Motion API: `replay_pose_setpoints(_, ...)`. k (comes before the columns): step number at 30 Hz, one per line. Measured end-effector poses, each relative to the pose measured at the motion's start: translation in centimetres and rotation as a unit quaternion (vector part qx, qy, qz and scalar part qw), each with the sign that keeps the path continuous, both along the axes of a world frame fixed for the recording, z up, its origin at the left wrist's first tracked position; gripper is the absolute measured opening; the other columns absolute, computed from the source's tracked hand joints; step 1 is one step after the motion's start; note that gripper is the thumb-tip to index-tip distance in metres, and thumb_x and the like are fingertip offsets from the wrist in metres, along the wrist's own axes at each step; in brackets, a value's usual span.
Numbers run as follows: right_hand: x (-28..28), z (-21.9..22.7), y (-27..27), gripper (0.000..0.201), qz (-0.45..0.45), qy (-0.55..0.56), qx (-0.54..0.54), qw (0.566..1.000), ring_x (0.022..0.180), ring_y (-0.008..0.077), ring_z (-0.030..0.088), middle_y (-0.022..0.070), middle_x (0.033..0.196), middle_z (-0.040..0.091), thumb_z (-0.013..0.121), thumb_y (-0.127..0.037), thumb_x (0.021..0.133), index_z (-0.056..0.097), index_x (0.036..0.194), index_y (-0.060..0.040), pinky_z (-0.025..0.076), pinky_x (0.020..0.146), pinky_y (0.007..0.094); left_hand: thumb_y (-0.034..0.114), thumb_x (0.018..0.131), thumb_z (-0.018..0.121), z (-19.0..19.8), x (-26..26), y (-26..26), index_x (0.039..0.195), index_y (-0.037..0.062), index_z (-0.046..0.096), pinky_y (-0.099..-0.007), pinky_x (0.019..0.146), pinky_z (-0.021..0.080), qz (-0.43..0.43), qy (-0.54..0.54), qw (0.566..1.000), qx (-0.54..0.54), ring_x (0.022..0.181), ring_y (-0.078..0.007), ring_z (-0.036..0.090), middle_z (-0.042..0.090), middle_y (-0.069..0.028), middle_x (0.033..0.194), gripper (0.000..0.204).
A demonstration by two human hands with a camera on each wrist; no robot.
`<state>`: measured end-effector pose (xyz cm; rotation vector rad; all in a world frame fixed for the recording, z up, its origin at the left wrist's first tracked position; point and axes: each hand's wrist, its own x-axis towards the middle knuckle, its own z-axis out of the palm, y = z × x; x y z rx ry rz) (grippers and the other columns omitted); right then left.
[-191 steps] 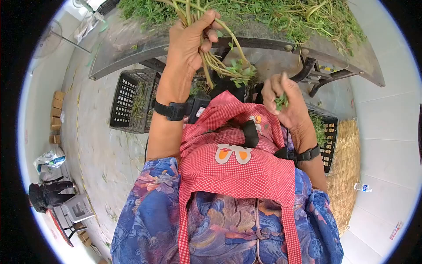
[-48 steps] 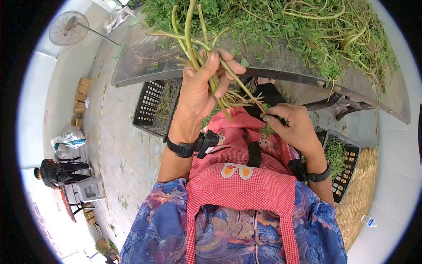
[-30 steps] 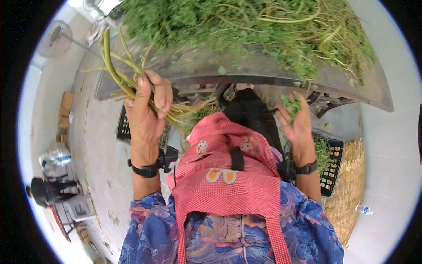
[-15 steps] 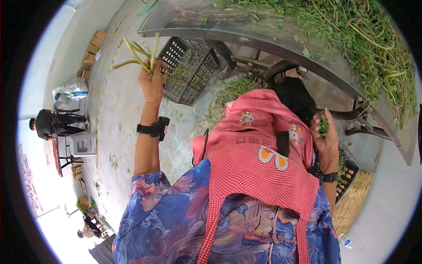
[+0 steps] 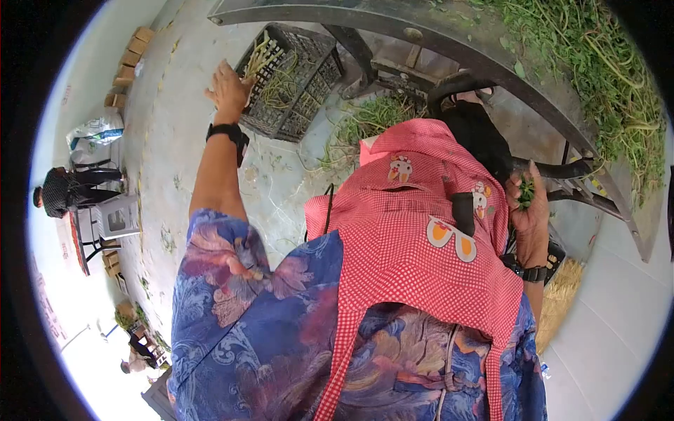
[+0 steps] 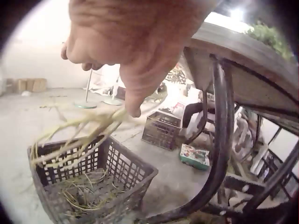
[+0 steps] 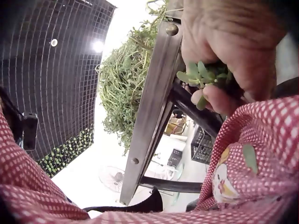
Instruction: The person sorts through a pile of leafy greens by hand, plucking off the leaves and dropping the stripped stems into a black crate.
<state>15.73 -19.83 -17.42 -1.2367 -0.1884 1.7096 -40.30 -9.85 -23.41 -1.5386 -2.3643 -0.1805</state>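
My left hand (image 5: 226,88) is stretched out over a black plastic crate (image 5: 302,105) on the floor, fingers loose. A bunch of pale green stems (image 5: 258,55) hangs in the air just past the fingers, above the crate. In the left wrist view the stems (image 6: 79,133) are blurred below my left hand (image 6: 126,46), over the crate (image 6: 121,168), which has more stems in it. My right hand (image 5: 528,210) is raised beside my knee and pinches a small tuft of green leaves (image 5: 525,191). In the right wrist view the leaves (image 7: 203,74) sit between thumb and fingers.
A dark metal table (image 5: 449,35) with a heap of greens (image 5: 604,63) is in front of me, with its frame below. Cut greens (image 5: 365,130) litter the concrete floor. A straw mat (image 5: 562,302) lies on the right. A seated person (image 5: 53,196) and cardboard boxes (image 5: 130,56) are far left.
My left hand has swung from the table out to the left crate, and its grip on the stems has loosened. The right hand keeps its leaves and has barely moved.
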Motion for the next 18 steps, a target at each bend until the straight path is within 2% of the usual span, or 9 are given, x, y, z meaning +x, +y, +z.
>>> replay_pose_setpoints(4, 0.0, 0.0, -0.5, 0.020, 0.009, 0.014, 0.036, 0.999, 0.048, 0.0082, 0.044, 0.0012, 0.065, 0.049, 0.059, -0.028, 0.087, 0.048, 0.085, -0.0112, 0.030, 0.036, 0.0180, 0.039, 0.071, 0.070, -1.3, -0.3, 0.2, 0.132, 0.0119, 0.038, -0.0590, 0.097, 0.020, 0.128, -0.167, 0.976, -0.056, 0.129, -0.0275, 0.031, 0.037, -0.0100, 0.137, 0.075)
replay_pose_setpoints(6, 0.6, -0.5, -0.7, 0.019, 0.024, 0.009, 0.046, 0.999, 0.049, 0.0079, 0.044, 0.0005, 0.065, 0.048, 0.059, -0.027, 0.087, 0.050, 0.088, -0.0104, 0.030, 0.037, 0.0179, 0.041, 0.068, 0.071, -2.8, -0.2, -1.0, 0.123, 0.0111, 0.048, -0.0501, 0.097, 0.030, 0.129, -0.137, 0.979, -0.079, 0.121, -0.0262, 0.042, 0.049, -0.0117, 0.126, 0.067)
replay_pose_setpoints(9, 1.3, -0.6, -0.5, 0.019, 0.034, -0.058, 0.071, 0.995, 0.050, 0.0061, 0.042, -0.0011, 0.067, 0.047, 0.058, -0.024, 0.088, 0.051, 0.096, -0.0080, 0.031, 0.038, 0.0170, 0.038, 0.071, 0.068, -9.9, -3.9, -4.0, 0.111, 0.0114, 0.059, -0.0375, 0.086, 0.043, 0.037, -0.254, 0.951, -0.170, 0.107, -0.0252, 0.054, 0.060, -0.0118, 0.111, 0.049)
replay_pose_setpoints(11, 3.4, -1.8, -0.3, 0.020, -0.012, -0.080, 0.058, 0.995, 0.050, 0.0062, 0.042, -0.0012, 0.067, 0.047, 0.058, -0.024, 0.088, 0.051, 0.098, -0.0075, 0.031, 0.038, 0.0172, 0.034, 0.075, 0.065, -15.4, -5.9, -6.2, 0.096, 0.0105, 0.066, -0.0318, 0.072, 0.049, -0.310, -0.026, 0.912, -0.267, 0.091, -0.0270, 0.061, 0.065, -0.0115, 0.095, 0.032)
replay_pose_setpoints(12, 4.7, -2.3, -0.1, 0.022, -0.060, -0.101, 0.048, 0.992, 0.051, 0.0064, 0.042, -0.0013, 0.066, 0.047, 0.058, -0.024, 0.088, 0.051, 0.100, -0.0071, 0.031, 0.038, 0.0174, 0.034, 0.075, 0.065, -16.1, -5.5, -7.2, 0.096, 0.0105, 0.066, -0.0318, 0.072, 0.049, -0.310, -0.026, 0.912, -0.268, 0.091, -0.0270, 0.061, 0.065, -0.0115, 0.095, 0.032)
replay_pose_setpoints(13, 5.8, -2.1, -0.2, 0.019, -0.056, -0.084, 0.055, 0.993, 0.051, 0.0078, 0.043, -0.0006, 0.064, 0.047, 0.057, -0.025, 0.088, 0.052, 0.092, -0.0075, 0.032, 0.040, 0.0191, 0.032, 0.077, 0.063, -16.3, -4.5, -8.9, 0.093, 0.0085, 0.065, -0.0323, 0.069, 0.049, -0.188, -0.300, 0.897, -0.264, 0.083, -0.0256, 0.061, 0.065, -0.0107, 0.088, 0.028)
replay_pose_setpoints(14, 7.5, -2.6, -0.5, 0.019, -0.059, -0.084, 0.055, 0.993, 0.051, 0.0078, 0.043, -0.0006, 0.064, 0.047, 0.057, -0.025, 0.088, 0.052, 0.092, -0.0075, 0.032, 0.040, 0.0191, 0.029, 0.079, 0.062, -16.2, -3.4, -10.5, 0.090, 0.0064, 0.065, -0.0329, 0.066, 0.049, -0.050, -0.546, 0.802, -0.236, 0.076, -0.0242, 0.062, 0.065, -0.0100, 0.080, 0.025)
replay_pose_setpoints(16, 12.1, -5.3, -1.8, 0.022, -0.118, -0.041, 0.030, 0.992, 0.051, 0.0095, 0.042, 0.0004, 0.063, 0.048, 0.055, -0.029, 0.089, 0.050, 0.085, -0.0078, 0.034, 0.041, 0.0216, 0.025, 0.081, 0.060, -14.3, -0.6, -12.6, 0.082, 0.0020, 0.063, -0.0265, 0.051, 0.043, -0.148, -0.476, 0.832, -0.243, 0.062, -0.0118, 0.057, 0.063, -0.0056, 0.075, 0.023)
replay_pose_setpoints(18, 16.2, -7.3, -4.4, 0.030, -0.215, -0.044, -0.037, 0.975, 0.050, 0.0125, 0.041, 0.0007, 0.060, 0.046, 0.053, -0.037, 0.089, 0.051, 0.077, -0.0086, 0.036, 0.044, 0.0256, 0.022, 0.082, 0.059, -14.9, 0.8, -12.6, 0.077, 0.0046, 0.061, -0.0239, 0.047, 0.040, 0.020, -0.551, 0.774, -0.312, 0.058, -0.0110, 0.055, 0.062, -0.0032, 0.071, 0.019)
